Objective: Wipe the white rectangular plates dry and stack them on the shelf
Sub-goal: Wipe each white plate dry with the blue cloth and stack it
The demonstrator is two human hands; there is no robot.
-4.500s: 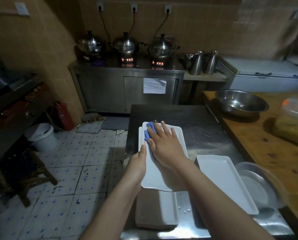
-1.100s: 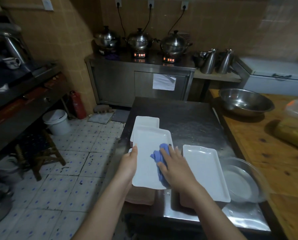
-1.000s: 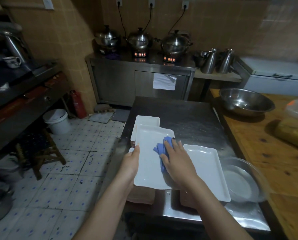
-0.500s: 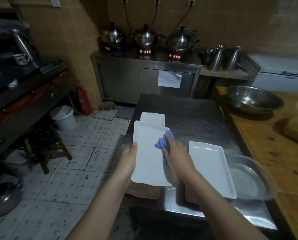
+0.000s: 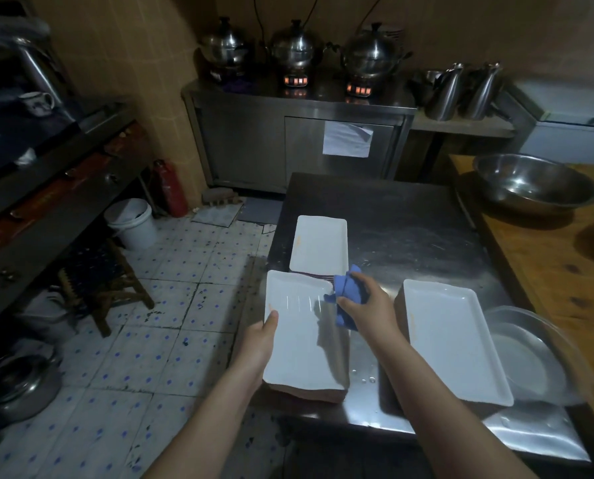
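Left hand (image 5: pixel 259 344) grips the near plate (image 5: pixel 299 340) at its left rim, thumb over the top edge, fingers hidden beneath. Plate sits over the near left corner of the steel table (image 5: pixel 409 229), above a brown stack. Right hand (image 5: pixel 364 305) curled round a bunched blue cloth (image 5: pixel 349 292) at the plate's right edge. Second plate (image 5: pixel 319 245) just beyond, near the table's left edge. Third plate (image 5: pixel 451 337) to the right, a wet strip of steel between. Far half of the table bare.
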